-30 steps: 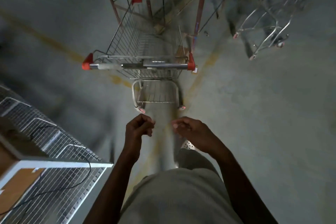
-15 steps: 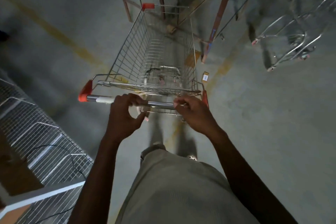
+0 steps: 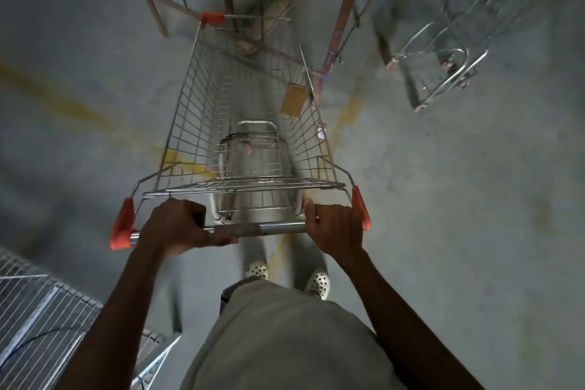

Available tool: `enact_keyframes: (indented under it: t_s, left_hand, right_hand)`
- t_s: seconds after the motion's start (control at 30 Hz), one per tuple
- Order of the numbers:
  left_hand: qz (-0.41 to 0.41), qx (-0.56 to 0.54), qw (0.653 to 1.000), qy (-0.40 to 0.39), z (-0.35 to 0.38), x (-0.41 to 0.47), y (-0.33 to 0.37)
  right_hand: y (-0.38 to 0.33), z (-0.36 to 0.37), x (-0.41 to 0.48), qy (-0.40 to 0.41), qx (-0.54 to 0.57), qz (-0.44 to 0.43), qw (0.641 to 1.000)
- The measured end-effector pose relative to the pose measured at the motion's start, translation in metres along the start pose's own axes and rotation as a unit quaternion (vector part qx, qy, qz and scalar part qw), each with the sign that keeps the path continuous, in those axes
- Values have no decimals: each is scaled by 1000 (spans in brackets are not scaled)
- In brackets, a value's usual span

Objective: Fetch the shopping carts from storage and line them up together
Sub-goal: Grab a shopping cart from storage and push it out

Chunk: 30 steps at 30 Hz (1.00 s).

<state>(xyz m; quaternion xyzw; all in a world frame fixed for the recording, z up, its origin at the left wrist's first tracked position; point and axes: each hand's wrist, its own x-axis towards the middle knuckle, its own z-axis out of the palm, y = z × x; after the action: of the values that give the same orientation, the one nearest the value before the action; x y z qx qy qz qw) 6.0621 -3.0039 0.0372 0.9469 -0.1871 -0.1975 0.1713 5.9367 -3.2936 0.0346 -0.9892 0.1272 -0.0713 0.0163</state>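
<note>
The fingers [image 3: 190,215] of the left hand [image 3: 177,225] are curled tight round the handle bar [image 3: 272,228], gripping it near its left end, just right of the red end cap [image 3: 122,228]. The right hand [image 3: 335,228] grips the same bar at its right end, its fingers [image 3: 319,215] wrapped over the top and close beside the other red cap [image 3: 361,207]. A bare stretch of bar lies between the two hands.

The bar belongs to a wire shopping cart [image 3: 202,111], which stands on the grey floor [image 3: 459,247] directly in front of the person, with its basket reaching away towards the far side. Its far rim lies close to the rust-coloured legs of a metal frame [image 3: 342,19]. A piece of cardboard [image 3: 294,101] shows through the basket's right wall.

A second cart [image 3: 443,73], blurred, stands at the far right, well apart from the first. A faded yellow line [image 3: 63,104] crosses the floor on the left. Wire grid panels [image 3: 38,310] lie at the near left. Two pale perforated shoes [image 3: 318,282] show below the bar.
</note>
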Motion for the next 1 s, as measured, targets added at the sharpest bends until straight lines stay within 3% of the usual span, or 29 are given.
enact_keyframes:
  t_s: [0.1,0.23,0.43,0.6,0.77,1.0]
  left_hand:
    - [99,89,987,88,8,4,-7]
    - [165,127,967,146,6,16,-13]
    - [214,151,954,145,-23,58,-34]
    - [265,192,933,149,-38,92,-46]
    - [314,208,916,141,-45,129,-42]
    - [385,222,887,126,-49,177,-20]
  right_hand:
    - [-2,16,4,21,-29,-2,999]
    - [-17,26,19,-34,-23,39,998]
    - [-37,10,46,-229,47,92,968]
    - [-56,14,40,-164,27,139,976]
    - [-55,25,43,-195,139,181,954]
    - [-54,-7,40,-232,72,229,942]
